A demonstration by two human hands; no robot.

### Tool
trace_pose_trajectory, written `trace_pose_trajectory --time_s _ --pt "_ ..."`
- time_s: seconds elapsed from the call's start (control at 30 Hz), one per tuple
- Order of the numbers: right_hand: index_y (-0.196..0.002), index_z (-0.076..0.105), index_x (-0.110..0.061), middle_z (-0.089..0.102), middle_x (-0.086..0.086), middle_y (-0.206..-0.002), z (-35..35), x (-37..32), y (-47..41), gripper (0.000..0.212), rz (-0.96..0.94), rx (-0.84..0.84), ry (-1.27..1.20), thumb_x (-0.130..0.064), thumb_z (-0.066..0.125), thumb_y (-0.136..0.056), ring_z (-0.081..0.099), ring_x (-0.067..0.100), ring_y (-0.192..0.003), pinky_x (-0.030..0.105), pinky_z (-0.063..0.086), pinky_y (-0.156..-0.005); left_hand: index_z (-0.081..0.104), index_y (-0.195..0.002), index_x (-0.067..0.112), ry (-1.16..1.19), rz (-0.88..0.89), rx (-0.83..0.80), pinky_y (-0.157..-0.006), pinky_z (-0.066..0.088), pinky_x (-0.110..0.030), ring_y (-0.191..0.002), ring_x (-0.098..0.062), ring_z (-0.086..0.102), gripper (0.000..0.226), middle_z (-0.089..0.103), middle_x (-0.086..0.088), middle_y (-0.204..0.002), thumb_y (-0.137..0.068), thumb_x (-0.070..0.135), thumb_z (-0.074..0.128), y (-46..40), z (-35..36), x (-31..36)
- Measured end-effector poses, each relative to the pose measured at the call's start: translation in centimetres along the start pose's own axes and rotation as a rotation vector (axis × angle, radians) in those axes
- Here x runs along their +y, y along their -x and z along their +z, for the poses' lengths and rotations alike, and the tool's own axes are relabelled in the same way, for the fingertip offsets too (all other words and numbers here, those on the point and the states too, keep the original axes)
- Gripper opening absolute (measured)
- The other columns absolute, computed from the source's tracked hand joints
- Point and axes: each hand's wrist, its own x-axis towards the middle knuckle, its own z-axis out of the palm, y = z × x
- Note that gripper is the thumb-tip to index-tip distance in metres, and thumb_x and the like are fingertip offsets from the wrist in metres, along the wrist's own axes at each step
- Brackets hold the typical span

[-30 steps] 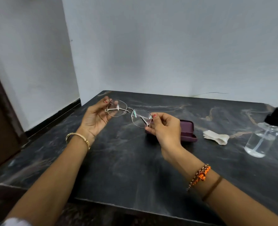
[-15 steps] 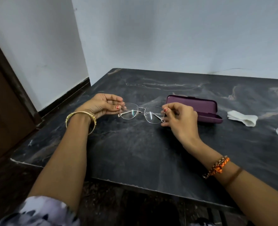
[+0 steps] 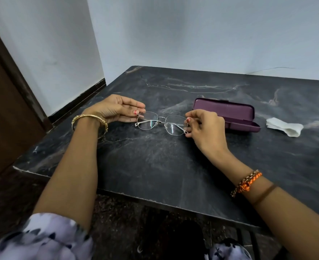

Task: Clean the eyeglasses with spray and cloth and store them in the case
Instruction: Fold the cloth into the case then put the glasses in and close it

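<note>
Eyeglasses [image 3: 162,123] now lowered near the table [image 3: 155,166]; left hand [image 3: 115,109] and right hand [image 3: 204,126] pinching opposite ends, long axis running left-right; case [image 3: 228,114] lying just beyond the right hand.

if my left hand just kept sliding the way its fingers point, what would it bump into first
The left hand points rightward along the table, fingertips already at the glasses. Going on, it would push the glasses frame first, then probably the right hand; depth is hard to judge.
</note>
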Motion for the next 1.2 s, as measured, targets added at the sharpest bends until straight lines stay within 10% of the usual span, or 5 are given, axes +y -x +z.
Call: trace_pose_trajectory --time_s 0.53,0.73,1.03,1.2 --pt "-0.107 0.052 -0.004 0.064 0.015 -0.095 0.3 -1.8 1.2 0.023 -0.259 -0.037 0.475 -0.017 0.042 -0.091 0.059 0.039 -0.086 0.038 0.042 -0.066 0.065 -0.086 0.011 -0.213 0.165 0.402 -0.045 0.049 -0.009 -0.052 0.000 0.064 0.013 0.066 0.000 -0.079 -0.084 0.022 0.058 -0.6 1.6 -1.1" --pt "-0.103 0.057 -0.006 0.065 0.014 -0.093 -3.9 -2.5 0.2 0.021 -0.378 0.219 0.440 -0.018 0.047 -0.089 0.062 0.036 -0.077 0.038 0.047 -0.062 0.067 -0.088 0.010 -0.248 0.468 0.709 -0.060 0.050 -0.015 -0.066 -0.005 0.061 0.015 0.065 0.008 -0.072 -0.085 0.022 0.060 -1.5 5.6 1.2" --pt "-0.086 0.067 -0.010 0.071 0.010 -0.084 -13.3 1.7 -1.5 0.014 -0.111 0.514 0.334 -0.011 0.056 -0.079 0.064 0.024 -0.073 0.027 0.043 -0.067 0.069 -0.086 0.015 -0.165 0.736 0.599 -0.068 0.056 -0.039 -0.076 -0.019 0.065 0.012 0.068 -0.002 -0.075 -0.086 0.022 0.060 -1.3 18.3 7.5" --pt "-0.085 0.069 -0.006 0.070 0.015 -0.083 -15.8 6.2 -1.7 0.015 0.038 0.499 0.313 -0.005 0.056 -0.078 0.063 0.029 -0.078 0.025 0.038 -0.068 0.067 -0.081 0.007 -0.461 1.009 0.560 -0.063 0.046 -0.023 -0.073 -0.013 0.061 0.010 0.069 -0.006 -0.080 -0.082 0.012 0.059 -3.0 26.2 7.8"
